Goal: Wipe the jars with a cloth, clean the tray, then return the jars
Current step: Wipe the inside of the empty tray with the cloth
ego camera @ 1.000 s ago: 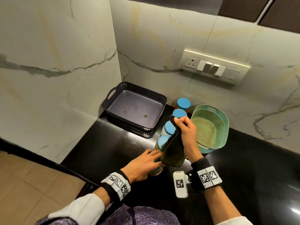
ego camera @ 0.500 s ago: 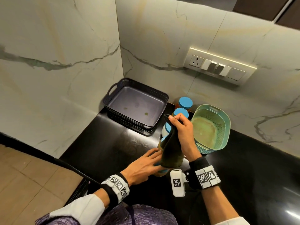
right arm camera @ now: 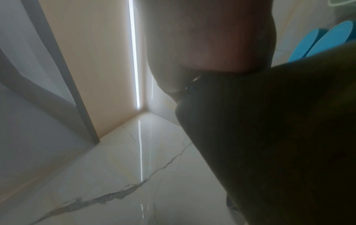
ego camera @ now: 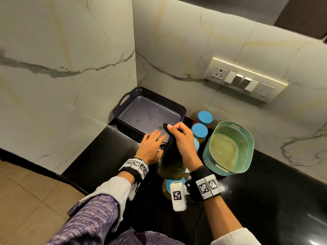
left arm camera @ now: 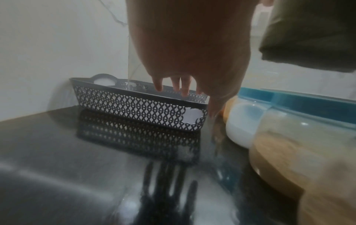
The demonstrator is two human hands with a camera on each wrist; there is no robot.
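Observation:
A dark grey perforated tray (ego camera: 177, 107) sits in the counter's back corner, with small stains on its floor. My left hand (ego camera: 152, 144) reaches over its near rim with straight fingers and holds nothing; in the left wrist view the fingers (left arm camera: 178, 86) hover above the tray (left arm camera: 134, 106). My right hand (ego camera: 178, 137) grips a dark olive cloth (ego camera: 170, 160) that hangs down from it, just right of the left hand. Several blue-lidded jars (ego camera: 200, 130) stand in a row right of the tray; the nearest jar (ego camera: 167, 189) is partly hidden by the cloth.
A teal perforated basket (ego camera: 247, 138) stands right of the jars on the black counter (ego camera: 106, 156). Marble walls close in the corner behind and left. A switch panel (ego camera: 246, 79) is on the back wall. The counter's left edge drops to a tiled floor.
My left hand has let go of the nearest jar and moved forward over the tray's near rim. My right hand has carried the cloth left and forward toward the tray.

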